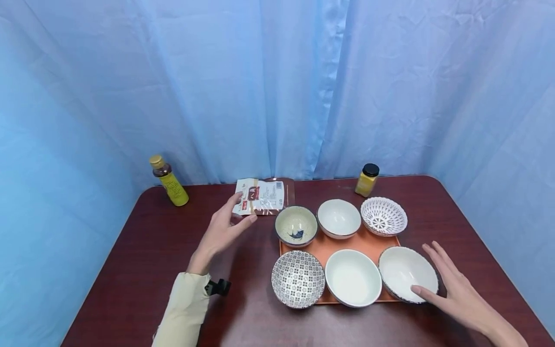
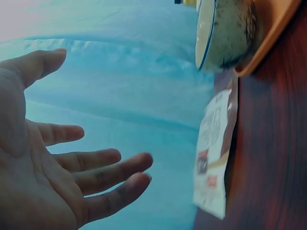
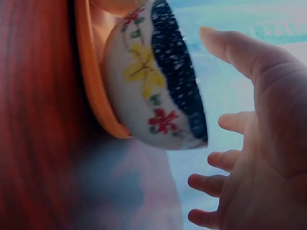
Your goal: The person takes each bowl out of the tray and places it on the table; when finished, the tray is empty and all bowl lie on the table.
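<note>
My right hand [image 1: 455, 291] hovers at the right side of a white bowl [image 1: 407, 272], its thumb over the rim in the head view and its fingers spread. In the right wrist view this bowl [image 3: 139, 81] shows painted flowers and a dark speckled band, with a gap between it and the hand. My left hand [image 1: 220, 230] is in the air with thumb and fingers apart, holding nothing. Beyond it lies a white-and-brown food pouch [image 1: 264, 196]. A greenish bowl with a blue fish [image 1: 296, 226] stands to the right of the left hand.
An orange tray [image 1: 323, 248] carries several bowls, among them a patterned bowl [image 1: 298, 279], two plain white ones and a lattice-patterned bowl [image 1: 383, 217]. A yellow-labelled bottle [image 1: 173, 188] stands at the back left, a black-lidded jar [image 1: 367, 180] at the back right. A curtain [image 1: 243, 96] hangs behind.
</note>
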Demonstrator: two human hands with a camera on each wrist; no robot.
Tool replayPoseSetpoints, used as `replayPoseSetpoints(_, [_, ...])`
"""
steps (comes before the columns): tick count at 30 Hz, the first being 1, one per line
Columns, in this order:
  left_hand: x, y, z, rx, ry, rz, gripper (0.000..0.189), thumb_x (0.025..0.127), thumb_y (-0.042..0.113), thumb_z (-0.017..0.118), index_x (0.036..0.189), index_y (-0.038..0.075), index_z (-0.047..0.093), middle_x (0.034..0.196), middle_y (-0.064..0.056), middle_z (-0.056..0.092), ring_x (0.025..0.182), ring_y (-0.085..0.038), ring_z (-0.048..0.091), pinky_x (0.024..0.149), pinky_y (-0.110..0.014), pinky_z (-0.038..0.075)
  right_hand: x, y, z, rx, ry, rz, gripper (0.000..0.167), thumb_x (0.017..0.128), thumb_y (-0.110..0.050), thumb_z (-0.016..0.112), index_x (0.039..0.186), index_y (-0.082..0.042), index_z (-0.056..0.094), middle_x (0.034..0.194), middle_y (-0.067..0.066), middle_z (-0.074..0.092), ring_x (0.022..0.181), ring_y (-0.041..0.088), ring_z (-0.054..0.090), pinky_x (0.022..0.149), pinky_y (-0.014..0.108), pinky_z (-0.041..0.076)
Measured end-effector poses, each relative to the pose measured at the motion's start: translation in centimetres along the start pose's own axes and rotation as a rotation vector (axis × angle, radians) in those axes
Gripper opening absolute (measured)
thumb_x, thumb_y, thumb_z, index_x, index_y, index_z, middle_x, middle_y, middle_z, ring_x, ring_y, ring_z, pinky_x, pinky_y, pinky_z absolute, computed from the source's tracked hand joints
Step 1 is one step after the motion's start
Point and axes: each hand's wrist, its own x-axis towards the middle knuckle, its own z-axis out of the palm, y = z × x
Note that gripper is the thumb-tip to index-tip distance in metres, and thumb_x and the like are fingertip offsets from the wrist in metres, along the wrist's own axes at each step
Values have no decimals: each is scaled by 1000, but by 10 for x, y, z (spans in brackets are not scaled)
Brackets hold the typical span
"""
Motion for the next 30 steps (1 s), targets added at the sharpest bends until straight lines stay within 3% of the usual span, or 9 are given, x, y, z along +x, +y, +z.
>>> replayPoseSetpoints(2, [6,0,7,-56,-22,-14,76,92,42,67,157,20,32,153,-13,47,111,-31,68,96,-50,57,-3,3,4,5,5,14,102,87,-31,77,163,-22,10,169,19,4,156,32,6,89,73,35])
replayPoseSetpoints(4, [12,-1,15,-110,-47,-30,73,93,40,66,156,22,34,152,-14,48,113,-33,68,98,-50,56,-7,5,9,6,17,18,103,87,-31,77,163,-22,8,169,19,4,154,3,-3,111,65,29])
replayPoseSetpoints(6, [18,-4,23,-172,-68,-53,70,94,38,66,155,23,36,150,-16,51,116,-35,66,99,-50,55,-10,7,14,3,45,10,104,85,-30,78,163,-20,10,168,21,8,143,-19,-6,126,34,15])
replayPoseSetpoints(10, [28,-12,41,-302,-107,-91,67,95,33,65,154,19,37,148,-21,51,119,-39,63,97,-52,55,-13,10,20,-1,76,8,105,85,-30,78,163,-17,9,165,27,16,134,-29,-4,93,-9,-2])
replayPoseSetpoints(14, [35,-22,58,-399,-142,-106,66,98,26,61,155,11,34,144,-27,52,111,-43,64,91,-51,57,-18,13,23,19,50,54,101,90,-31,73,163,-19,5,165,27,18,129,-33,-3,92,-9,-3])
replayPoseSetpoints(17, [38,-29,70,-438,-156,-107,65,98,24,61,155,7,34,143,-28,53,107,-44,64,86,-50,58,-20,15,24,34,4,109,98,93,-33,69,163,-21,2,165,26,17,126,-34,-4,126,25,13])
replayPoseSetpoints(21, [39,-34,81,-464,-178,-88,64,99,22,60,155,5,34,146,-27,51,102,-41,65,82,-52,59,-22,20,26,36,-53,183,95,96,-38,64,163,-24,-2,165,28,17,138,-21,-4,92,73,39])
replayPoseSetpoints(25, [40,-38,88,-480,-197,-60,63,100,21,58,156,6,33,150,-25,48,94,-28,65,77,-48,60,-26,21,30,64,-3,163,93,96,-33,64,163,-27,0,167,19,15,133,-27,1,89,72,39])
replayPoseSetpoints(30, [40,-42,95,-519,-230,-31,62,101,17,56,156,6,31,153,-25,44,77,-17,62,63,-39,58,-30,22,35,116,81,104,91,95,-23,66,163,-29,6,167,-19,5,124,-34,7,121,37,20])
